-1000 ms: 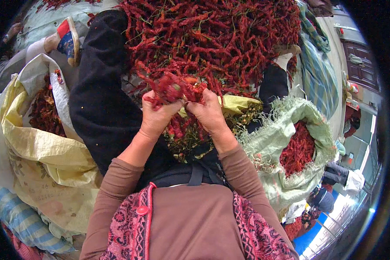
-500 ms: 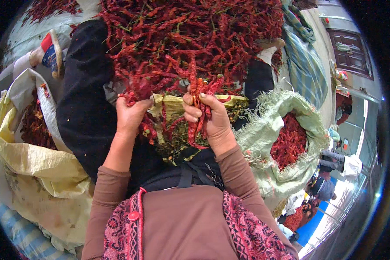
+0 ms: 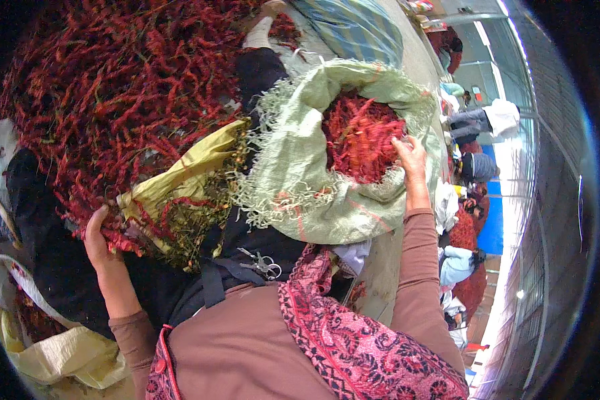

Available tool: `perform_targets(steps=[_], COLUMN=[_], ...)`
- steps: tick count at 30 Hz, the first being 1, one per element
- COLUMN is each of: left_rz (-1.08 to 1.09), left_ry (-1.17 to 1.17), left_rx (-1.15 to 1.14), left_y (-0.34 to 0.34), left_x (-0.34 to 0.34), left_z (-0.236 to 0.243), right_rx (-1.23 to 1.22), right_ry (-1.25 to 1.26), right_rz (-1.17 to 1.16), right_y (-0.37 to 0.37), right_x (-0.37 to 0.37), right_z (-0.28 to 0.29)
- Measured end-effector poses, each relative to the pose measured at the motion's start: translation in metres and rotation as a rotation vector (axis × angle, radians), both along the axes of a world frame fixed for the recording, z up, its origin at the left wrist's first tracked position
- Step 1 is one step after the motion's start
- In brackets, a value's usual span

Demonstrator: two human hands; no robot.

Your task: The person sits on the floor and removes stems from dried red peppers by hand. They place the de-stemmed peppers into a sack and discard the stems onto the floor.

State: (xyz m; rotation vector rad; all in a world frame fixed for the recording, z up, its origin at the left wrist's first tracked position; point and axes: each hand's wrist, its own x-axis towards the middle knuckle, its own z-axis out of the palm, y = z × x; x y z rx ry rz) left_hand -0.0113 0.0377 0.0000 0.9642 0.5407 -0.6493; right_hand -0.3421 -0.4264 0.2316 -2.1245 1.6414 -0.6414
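At the left, my left hand (image 3: 101,243) is closed around a few dried red chilies (image 3: 123,243), next to the big chili pile; its fingers are partly hidden by them. My right hand (image 3: 412,160) reaches over the right rim of a pale green woven sack (image 3: 293,153). Its fingers look loosened and apart from the blurred chilies (image 3: 363,143) inside the sack's mouth. Between my legs, a yellow sack (image 3: 193,163) lies folded open, with stems, leaf bits and some chilies (image 3: 190,227) on it.
A wide heap of dried red chilies (image 3: 133,80) spreads ahead of me. Another yellowish sack (image 3: 67,353) stands at lower left. A blue striped sack (image 3: 353,30) lies beyond the green one. Keys (image 3: 265,267) hang at my waist. Several people (image 3: 477,167) are farther right.
My view has turned right. My right hand has carried its bunch of chilies from in front of me over to the green sack and let go. The left hand stays by the pile with chilies.
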Motion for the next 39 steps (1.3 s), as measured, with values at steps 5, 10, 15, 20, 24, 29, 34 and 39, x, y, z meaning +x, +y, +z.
perform_targets(steps=[5, 10, 15, 20, 24, 29, 34, 39], left_rz=[-0.035, -0.067, 0.019, -0.023, -0.048, -0.096, -0.112, -0.111], left_ry=[-0.031, -0.122, -0.025, 0.125, 0.066, 0.046, 0.024, -0.014], left_rx=[-0.312, -0.512, -0.373, -0.245, -0.226, -0.069, -0.13, -0.241], left_y=[0.007, 0.0, 0.022, -0.002, 0.006, 0.014, -0.002, 0.016], left_x=[0.008, -0.011, -0.018, -0.011, -0.005, -0.004, -0.021, 0.002], left_z=[0.002, 0.023, 0.006, 0.002, -0.01, -0.015, -0.005, -0.037], right_rx=[-0.438, -0.148, -0.255, 0.24, 0.441, 0.395, 0.428, 0.647], right_ry=[-0.124, -0.22, -0.223, -0.3, -0.084, -0.064, -0.334, -0.886], right_rz=[0.266, 1.012, 1.053, 0.182, 0.014, -0.119, -0.337, -0.185], right_y=[0.038, 0.199, 0.188, 0.01, -0.037, -0.063, -0.094, -0.069], right_x=[0.02, 0.157, 0.186, 0.126, 0.131, 0.16, 0.154, 0.151], right_z=[-0.029, -0.072, -0.083, -0.079, -0.109, -0.157, -0.169, -0.132])
